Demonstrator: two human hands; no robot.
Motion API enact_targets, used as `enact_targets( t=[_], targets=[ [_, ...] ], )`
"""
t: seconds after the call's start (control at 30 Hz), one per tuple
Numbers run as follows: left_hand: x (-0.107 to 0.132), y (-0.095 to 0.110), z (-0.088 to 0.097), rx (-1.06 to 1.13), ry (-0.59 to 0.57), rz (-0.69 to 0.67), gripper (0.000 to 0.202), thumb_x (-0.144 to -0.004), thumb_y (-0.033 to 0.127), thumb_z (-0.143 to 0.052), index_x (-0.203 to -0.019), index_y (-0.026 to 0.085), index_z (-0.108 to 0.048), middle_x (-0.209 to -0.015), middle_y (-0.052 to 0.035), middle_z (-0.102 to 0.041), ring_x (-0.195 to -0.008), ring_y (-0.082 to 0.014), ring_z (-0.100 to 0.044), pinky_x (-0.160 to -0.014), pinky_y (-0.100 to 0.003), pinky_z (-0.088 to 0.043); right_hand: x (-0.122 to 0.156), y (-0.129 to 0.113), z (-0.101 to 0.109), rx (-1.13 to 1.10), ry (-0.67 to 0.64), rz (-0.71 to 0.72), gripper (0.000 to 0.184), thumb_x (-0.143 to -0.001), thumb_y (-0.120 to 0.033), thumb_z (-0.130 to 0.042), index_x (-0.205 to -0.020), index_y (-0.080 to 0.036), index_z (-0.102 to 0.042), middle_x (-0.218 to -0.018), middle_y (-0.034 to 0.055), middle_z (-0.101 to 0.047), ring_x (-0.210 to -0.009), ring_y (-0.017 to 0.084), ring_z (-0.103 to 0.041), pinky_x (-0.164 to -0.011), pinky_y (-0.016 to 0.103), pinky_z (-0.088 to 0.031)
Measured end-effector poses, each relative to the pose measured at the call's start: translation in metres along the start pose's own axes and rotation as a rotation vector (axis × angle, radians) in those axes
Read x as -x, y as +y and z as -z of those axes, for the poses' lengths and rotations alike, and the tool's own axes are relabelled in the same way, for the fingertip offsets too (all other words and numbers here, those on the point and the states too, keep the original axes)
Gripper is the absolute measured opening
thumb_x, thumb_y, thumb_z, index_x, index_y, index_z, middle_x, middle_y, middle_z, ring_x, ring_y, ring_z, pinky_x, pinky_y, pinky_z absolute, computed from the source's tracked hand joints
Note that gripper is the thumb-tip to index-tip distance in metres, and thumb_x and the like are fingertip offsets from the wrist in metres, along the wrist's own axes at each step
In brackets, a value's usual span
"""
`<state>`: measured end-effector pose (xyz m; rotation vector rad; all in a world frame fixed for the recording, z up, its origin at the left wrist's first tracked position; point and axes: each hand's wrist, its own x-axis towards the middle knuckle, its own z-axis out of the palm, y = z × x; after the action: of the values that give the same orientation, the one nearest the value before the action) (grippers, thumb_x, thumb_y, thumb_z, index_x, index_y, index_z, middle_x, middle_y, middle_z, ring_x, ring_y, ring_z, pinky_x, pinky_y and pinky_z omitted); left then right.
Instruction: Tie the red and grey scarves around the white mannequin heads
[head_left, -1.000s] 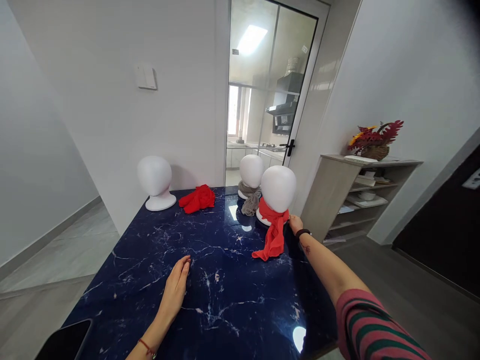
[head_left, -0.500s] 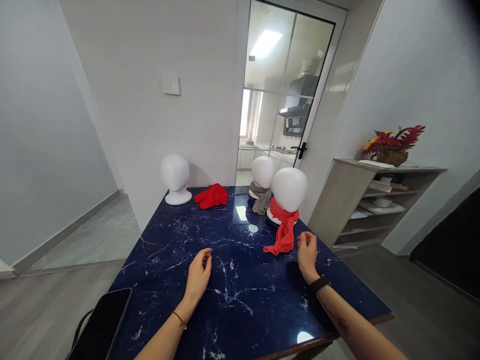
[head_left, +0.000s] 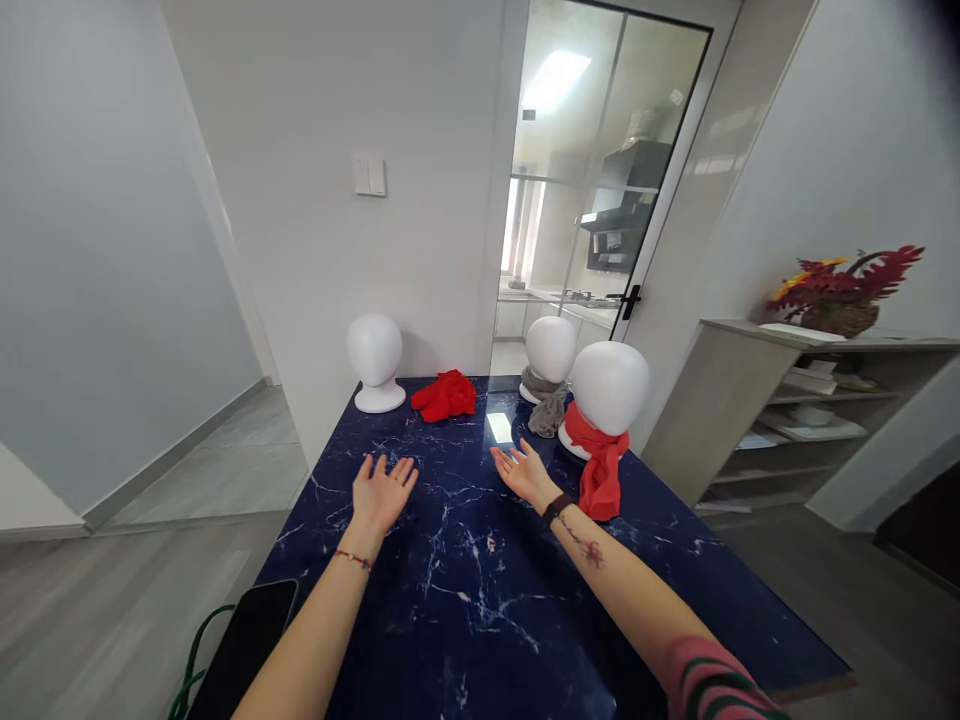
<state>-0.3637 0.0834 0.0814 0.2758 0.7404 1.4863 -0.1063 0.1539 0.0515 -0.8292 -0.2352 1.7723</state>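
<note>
My left hand (head_left: 382,488) is raised over the dark blue marble table (head_left: 465,600), palm up, fingers spread, holding nothing. My right hand (head_left: 523,470) is also palm up and open, just left of a white mannequin head (head_left: 609,388) wearing a red scarf (head_left: 598,468). Behind that one stands a second white head (head_left: 550,350) with a grey scarf (head_left: 546,405). A bare white head (head_left: 374,358) stands at the far left of the table, with a loose red scarf (head_left: 447,395) lying beside it.
A black phone (head_left: 244,650) lies at the table's near left edge, with a green cord (head_left: 187,675) below it. A shelf unit (head_left: 780,400) with a basket of red flowers (head_left: 844,290) stands to the right. A glass door (head_left: 592,190) is behind the table.
My right hand left the red scarf on the near head and drew back. Both hands then rose and turned palm up with fingers spread. The view shifted back and to the left.
</note>
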Motion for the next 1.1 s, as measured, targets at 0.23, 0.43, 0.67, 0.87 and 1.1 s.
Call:
enact_targets(
  t=[0.23, 0.43, 0.67, 0.87, 1.1],
  targets=[
    [-0.048, 0.047, 0.019, -0.059, 0.184, -0.166, 0.071, -0.086, 0.054, -0.03, -0.147, 0.033, 0.0, -0.152, -0.0121, -0.021, -0.137, -0.019, -0.031, -0.101, -0.042, -0.039, -0.065, 0.012, -0.023, 0.073, 0.085, 0.012, 0.045, -0.091, -0.037, -0.04, -0.131, -0.026, -0.024, -0.111, 0.0109, -0.053, -0.083, 0.015, -0.065, -0.058, 0.028, -0.056],
    [-0.083, 0.064, 0.037, -0.058, 0.239, -0.204, 0.068, -0.087, 0.052, -0.027, -0.147, 0.034, 0.0, -0.15, -0.0127, -0.024, -0.137, -0.0178, -0.031, -0.1, -0.041, -0.04, -0.122, 0.011, -0.052, 0.239, 0.105, 0.125, 0.037, -0.09, -0.04, -0.041, -0.125, -0.028, -0.034, -0.12, 0.0096, -0.047, -0.09, 0.014, -0.063, -0.064, 0.026, -0.056],
    [-0.117, 0.078, 0.044, -0.059, 0.275, -0.23, 0.063, -0.089, 0.048, -0.026, -0.146, 0.035, -0.003, -0.149, -0.0121, -0.027, -0.135, -0.0177, -0.035, -0.099, -0.041, -0.041, -0.176, 0.025, -0.086, 0.523, 0.018, 0.477, 0.062, -0.068, -0.026, -0.069, -0.124, -0.026, -0.043, -0.138, 0.0053, -0.04, -0.124, 0.02, -0.042, -0.099, 0.034, -0.043],
    [-0.148, 0.08, 0.043, -0.118, 0.305, -0.244, 0.06, -0.086, 0.041, -0.041, -0.142, 0.032, -0.022, -0.143, -0.0131, -0.036, -0.131, -0.0184, -0.041, -0.101, -0.038, -0.039, -0.2, 0.037, -0.077, 1.459, -0.154, 0.889, 0.071, -0.07, -0.024, -0.068, -0.135, -0.021, -0.04, -0.147, 0.0084, -0.031, -0.135, 0.025, -0.027, -0.111, 0.041, -0.025],
    [-0.208, 0.081, 0.047, -0.272, 0.394, -0.339, 0.065, -0.071, 0.008, -0.058, -0.128, 0.032, -0.035, -0.139, -0.0054, -0.043, -0.132, -0.013, -0.038, -0.106, -0.03, -0.034, -0.186, 0.018, -0.066, 2.05, -0.002, 0.815, 0.061, -0.086, -0.036, -0.052, -0.141, -0.017, -0.033, -0.129, 0.0135, -0.051, -0.116, 0.025, -0.05, -0.092, 0.034, -0.04]
  ],
)
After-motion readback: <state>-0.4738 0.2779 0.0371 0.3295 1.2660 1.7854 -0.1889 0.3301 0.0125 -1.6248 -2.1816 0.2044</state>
